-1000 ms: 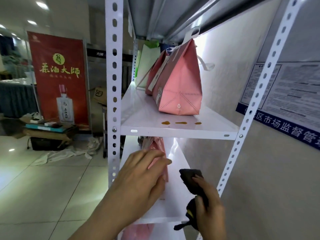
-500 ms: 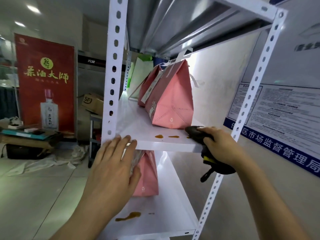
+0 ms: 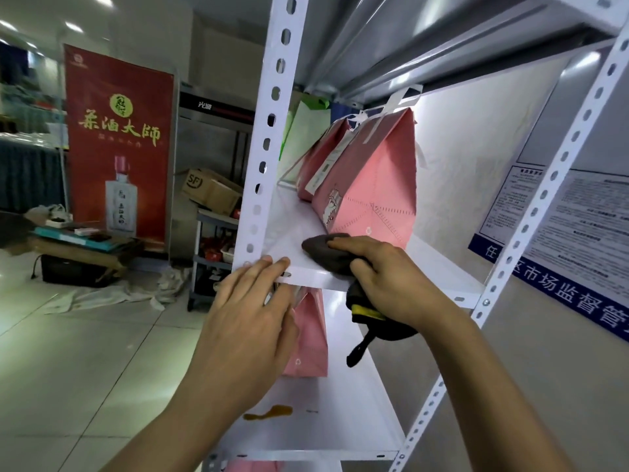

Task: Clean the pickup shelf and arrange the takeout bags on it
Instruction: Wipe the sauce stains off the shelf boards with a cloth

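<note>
A white metal shelf point(image 3: 439, 267) holds pink takeout bags point(image 3: 371, 195) standing upright in a row, with a white and green bag point(image 3: 303, 131) behind them. My right hand point(image 3: 384, 277) grips a dark cloth point(image 3: 326, 253) and presses it on the shelf's front part, just before the nearest pink bag. My left hand point(image 3: 252, 311) lies flat with straight fingers on the shelf's front edge by the left post. Another pink bag point(image 3: 309, 338) stands on the lower shelf point(image 3: 340, 420), partly behind my left hand. A brown spill point(image 3: 269, 412) lies on that lower shelf.
Perforated white posts point(image 3: 269, 131) frame the rack. A wall with a printed notice point(image 3: 575, 233) runs along the right. To the left are a red banner point(image 3: 119, 144), a cardboard box point(image 3: 211, 190), a small cart and a tiled floor point(image 3: 85, 352).
My right hand rose from the lower shelf with the cloth and slid left over the upper shelf's brown spots, which no longer show. My left hand moved up to the shelf's edge.
</note>
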